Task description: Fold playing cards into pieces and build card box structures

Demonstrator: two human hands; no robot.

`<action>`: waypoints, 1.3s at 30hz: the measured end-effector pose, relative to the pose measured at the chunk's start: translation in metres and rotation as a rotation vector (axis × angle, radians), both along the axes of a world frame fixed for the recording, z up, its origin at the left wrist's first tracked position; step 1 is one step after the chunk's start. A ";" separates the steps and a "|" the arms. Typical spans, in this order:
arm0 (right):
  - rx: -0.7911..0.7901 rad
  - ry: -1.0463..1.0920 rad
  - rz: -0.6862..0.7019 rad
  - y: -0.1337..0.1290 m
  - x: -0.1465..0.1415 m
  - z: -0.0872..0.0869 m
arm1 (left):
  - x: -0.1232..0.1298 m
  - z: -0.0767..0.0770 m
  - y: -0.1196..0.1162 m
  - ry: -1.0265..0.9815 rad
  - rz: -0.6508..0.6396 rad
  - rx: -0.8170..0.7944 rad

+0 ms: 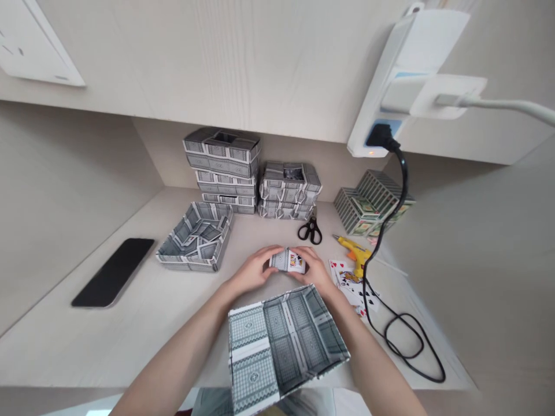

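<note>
My left hand point(255, 270) and my right hand point(315, 269) are closed on the two ends of a small folded playing-card piece point(281, 260). Its left part has a grey patterned back, and a face card shows on its right part. Nearer to me, between my forearms, an open box of playing cards point(299, 332) sits tilted, with grey card backs on its walls. Beyond my hands lie black-handled scissors point(310, 231). A yellow glue gun point(356, 253) rests to the right on loose playing cards point(347, 283).
At left are a black phone point(115, 271) and an open card tray point(186, 264) holding loose cards. Card boxes point(223, 159) are stacked at the back, and card packs point(368, 199) at the right. A black cord point(405, 179) hangs from a power strip point(385, 81) to the table.
</note>
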State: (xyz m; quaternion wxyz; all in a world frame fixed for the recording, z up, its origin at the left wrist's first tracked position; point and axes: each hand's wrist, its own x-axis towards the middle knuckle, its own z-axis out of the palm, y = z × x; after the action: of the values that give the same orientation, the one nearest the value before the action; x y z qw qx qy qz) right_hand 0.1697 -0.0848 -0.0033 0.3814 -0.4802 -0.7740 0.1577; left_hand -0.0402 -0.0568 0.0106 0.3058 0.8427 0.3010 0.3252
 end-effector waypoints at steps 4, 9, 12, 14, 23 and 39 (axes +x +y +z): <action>-0.003 -0.050 -0.053 0.002 -0.001 -0.005 | -0.001 0.000 0.002 0.021 0.025 0.024; -0.040 -0.082 -0.224 0.005 0.000 -0.011 | -0.012 -0.004 0.014 0.011 0.187 0.090; -0.058 -0.051 -0.240 0.005 0.002 -0.013 | -0.017 -0.006 0.019 0.022 0.275 0.102; -0.057 -0.016 -0.244 0.005 0.004 -0.014 | -0.019 -0.007 0.021 0.032 0.297 0.095; -0.033 0.126 -0.268 0.006 0.008 -0.011 | -0.020 -0.008 0.024 -0.098 0.309 -0.070; -0.014 0.253 -0.235 0.001 0.006 -0.002 | -0.023 -0.004 0.025 -0.199 0.231 -0.157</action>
State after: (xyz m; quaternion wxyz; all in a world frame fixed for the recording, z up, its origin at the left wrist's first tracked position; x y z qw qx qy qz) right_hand 0.1755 -0.0837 -0.0050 0.4882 -0.5464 -0.6571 0.1769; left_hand -0.0634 -0.0320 0.0063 0.3595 0.7397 0.3885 0.4155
